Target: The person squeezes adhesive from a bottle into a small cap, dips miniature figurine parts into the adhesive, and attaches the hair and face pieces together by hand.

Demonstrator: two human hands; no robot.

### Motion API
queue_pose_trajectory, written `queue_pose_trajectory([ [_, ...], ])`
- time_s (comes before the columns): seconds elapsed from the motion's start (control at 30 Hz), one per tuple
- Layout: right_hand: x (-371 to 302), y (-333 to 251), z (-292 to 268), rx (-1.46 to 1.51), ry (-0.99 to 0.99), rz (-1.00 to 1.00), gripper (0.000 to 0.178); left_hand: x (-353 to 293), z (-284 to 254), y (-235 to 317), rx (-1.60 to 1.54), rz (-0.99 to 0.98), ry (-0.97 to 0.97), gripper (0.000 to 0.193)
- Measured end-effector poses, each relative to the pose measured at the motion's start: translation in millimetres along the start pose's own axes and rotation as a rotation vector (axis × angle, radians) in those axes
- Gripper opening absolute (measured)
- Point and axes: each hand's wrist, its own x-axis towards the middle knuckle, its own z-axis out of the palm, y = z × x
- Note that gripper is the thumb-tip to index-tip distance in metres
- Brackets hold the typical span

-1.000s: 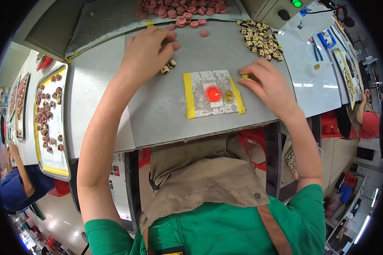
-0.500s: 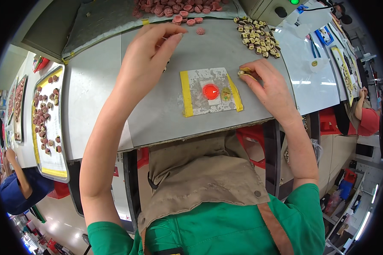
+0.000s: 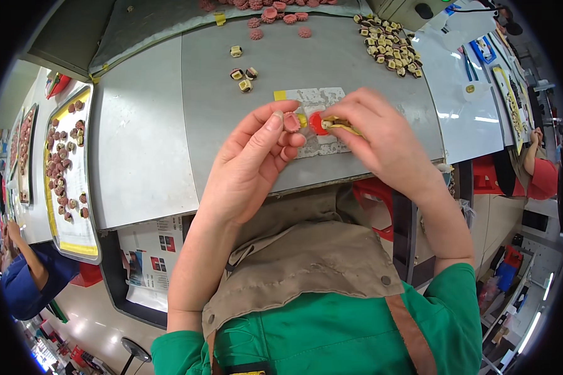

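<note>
My left hand (image 3: pixel 247 153) pinches a hollow pink cup with a bumpy, berry-like outside (image 3: pixel 292 122); its open side shows. Close to its right, my right hand (image 3: pixel 385 134) holds a small pale piece (image 3: pixel 327 124) between thumb and fingers, with something yellow along the fingertips that I cannot make out. Both hands are over a speckled pad (image 3: pixel 325 95), and a red disc (image 3: pixel 315 122) on it is partly covered by the right fingers. Beyond the left hand lie several small cream-and-dark pieces (image 3: pixel 237 74).
Pink cups (image 3: pixel 289 19) are heaped at the back. A cluster of cream-and-dark pieces (image 3: pixel 391 49) lies back right. At the left is a tray (image 3: pixel 89 240) of assembled-looking pieces. A co-worker in blue (image 3: pixel 28 281) is far left, another in red (image 3: pixel 540 178) far right.
My left hand has come back and right from the far side, now with a pink cup. My right hand has moved left over the red disc. Several small pieces behind the left hand are uncovered.
</note>
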Motion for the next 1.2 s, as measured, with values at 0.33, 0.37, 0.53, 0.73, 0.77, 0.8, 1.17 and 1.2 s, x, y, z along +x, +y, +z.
queue_pose_trajectory([
  [0.33, 0, 0, 12, -0.138, 0.008, -0.047, 0.024, -1, -8, -4, -0.049, 0.026, -0.044, 0.034],
  [0.37, 0, 1, 11, -0.171, 0.015, -0.048, 0.025, -2, -4, -4, -0.051, 0.025, -0.045, 0.034],
  [0.53, 0, 3, 14, -0.127, 0.027, -0.058, 0.026, -3, 4, -4, 0.091, 0.061, 0.024, 0.03],
  [0.73, -3, 7, 11, -0.074, 0.019, -0.018, 0.023, -4, 5, -5, 0.127, 0.036, 0.077, 0.032],
  [0.77, -4, 7, 12, -0.021, 0.018, 0.03, 0.02, -5, 6, -5, 0.129, 0.04, 0.079, 0.032],
  [0.8, -5, 5, 13, -0.018, 0.017, 0.022, 0.02, -5, 7, -5, 0.14, 0.039, 0.085, 0.033],
  [1.17, -8, -18, 34, 0.543, 0.23, 0.168, 0.018, -4, 13, -9, 0.274, 0.06, 0.103, 0.026],
  [1.2, -9, -19, 36, 0.545, 0.23, 0.169, 0.018, -4, 12, -12, 0.29, 0.098, 0.089, 0.027],
])
